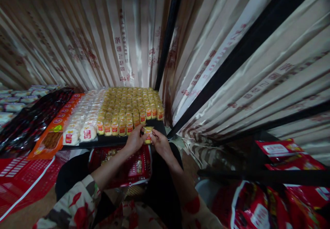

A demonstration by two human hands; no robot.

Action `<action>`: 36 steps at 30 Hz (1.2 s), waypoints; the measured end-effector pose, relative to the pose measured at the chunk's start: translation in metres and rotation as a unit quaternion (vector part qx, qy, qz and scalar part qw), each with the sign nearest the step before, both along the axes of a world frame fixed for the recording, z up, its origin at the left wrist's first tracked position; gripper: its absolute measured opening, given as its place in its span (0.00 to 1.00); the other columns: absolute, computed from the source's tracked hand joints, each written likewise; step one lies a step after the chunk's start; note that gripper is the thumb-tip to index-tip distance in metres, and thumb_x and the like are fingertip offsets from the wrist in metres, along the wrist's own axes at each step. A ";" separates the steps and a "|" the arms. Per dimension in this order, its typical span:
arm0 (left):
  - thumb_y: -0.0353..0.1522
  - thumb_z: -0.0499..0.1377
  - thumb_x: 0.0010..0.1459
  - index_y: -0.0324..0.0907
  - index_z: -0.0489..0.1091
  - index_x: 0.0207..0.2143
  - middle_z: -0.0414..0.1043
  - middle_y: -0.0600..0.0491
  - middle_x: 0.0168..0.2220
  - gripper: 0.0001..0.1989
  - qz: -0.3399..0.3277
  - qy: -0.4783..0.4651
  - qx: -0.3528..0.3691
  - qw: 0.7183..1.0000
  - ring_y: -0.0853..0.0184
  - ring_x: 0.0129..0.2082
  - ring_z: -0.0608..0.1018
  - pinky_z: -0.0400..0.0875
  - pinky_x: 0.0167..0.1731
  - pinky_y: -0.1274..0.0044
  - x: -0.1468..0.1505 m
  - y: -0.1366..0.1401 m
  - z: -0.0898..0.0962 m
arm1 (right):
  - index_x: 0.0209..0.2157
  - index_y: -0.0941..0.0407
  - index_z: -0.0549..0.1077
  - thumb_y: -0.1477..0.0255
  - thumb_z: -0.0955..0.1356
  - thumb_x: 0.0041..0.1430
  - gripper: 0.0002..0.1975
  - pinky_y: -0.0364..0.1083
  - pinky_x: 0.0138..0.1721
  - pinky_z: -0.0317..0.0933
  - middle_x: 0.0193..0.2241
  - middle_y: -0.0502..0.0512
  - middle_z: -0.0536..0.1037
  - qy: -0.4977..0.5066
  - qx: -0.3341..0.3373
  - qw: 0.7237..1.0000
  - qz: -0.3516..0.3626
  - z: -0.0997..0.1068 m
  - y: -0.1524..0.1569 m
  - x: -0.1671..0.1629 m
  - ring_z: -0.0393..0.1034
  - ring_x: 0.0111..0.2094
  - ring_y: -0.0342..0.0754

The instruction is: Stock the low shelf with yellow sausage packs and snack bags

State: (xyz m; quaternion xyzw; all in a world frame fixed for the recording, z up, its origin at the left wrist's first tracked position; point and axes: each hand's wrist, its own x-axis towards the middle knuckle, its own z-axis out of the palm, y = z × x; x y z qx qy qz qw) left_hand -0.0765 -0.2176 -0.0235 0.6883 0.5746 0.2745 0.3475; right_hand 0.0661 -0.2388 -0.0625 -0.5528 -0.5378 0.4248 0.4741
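Note:
Between my two hands is a small yellow snack packet [148, 135] with a red and white label. My left hand [135, 140] pinches its left side, and my right hand [160, 143] closes on its right side. Just beyond stand tight rows of matching yellow packets [126, 107] on a dark shelf [110, 140], with a gap at the front right corner near my hands. Below my forearms, a red plastic basket [121, 177] sits between my knees with several small wrapped packets inside it.
Left of the yellow rows lie round white packets [88, 132], an orange snack bag [53, 136] and dark shiny packages [36, 120]. Another red basket [23, 181] is at lower left. Patterned curtains [103, 33] hang behind black posts [170, 33]. Red bags [260, 201] fill the lower right.

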 end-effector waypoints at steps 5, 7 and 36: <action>0.29 0.57 0.53 0.41 0.66 0.42 0.70 0.55 0.32 0.12 0.016 0.058 0.028 0.998 0.72 0.28 0.71 0.65 0.32 0.79 0.013 0.025 0.005 | 0.53 0.56 0.67 0.67 0.62 0.56 0.22 0.46 0.35 0.68 0.46 0.60 0.72 -0.069 0.031 0.991 -0.110 -0.007 0.009 -0.005 0.71 0.31 0.44; 0.29 0.57 0.54 0.40 0.66 0.42 0.70 0.55 0.32 0.12 0.021 0.076 0.044 0.996 0.70 0.30 0.72 0.65 0.33 0.79 0.018 0.036 0.009 | 0.54 0.58 0.65 0.68 0.61 0.56 0.23 0.48 0.39 0.68 0.49 0.63 0.68 -0.084 0.041 0.986 -0.135 -0.009 0.011 -0.007 0.71 0.34 0.45; 0.27 0.51 0.58 0.35 0.59 0.49 0.68 0.41 0.45 0.16 0.044 0.158 0.069 0.984 0.61 0.42 0.74 0.67 0.41 0.73 0.073 0.085 0.000 | 0.57 0.60 0.62 0.82 0.56 0.52 0.29 0.53 0.56 0.57 0.51 0.63 0.66 -0.204 0.134 0.956 -0.165 -0.040 0.049 -0.006 0.59 0.54 0.50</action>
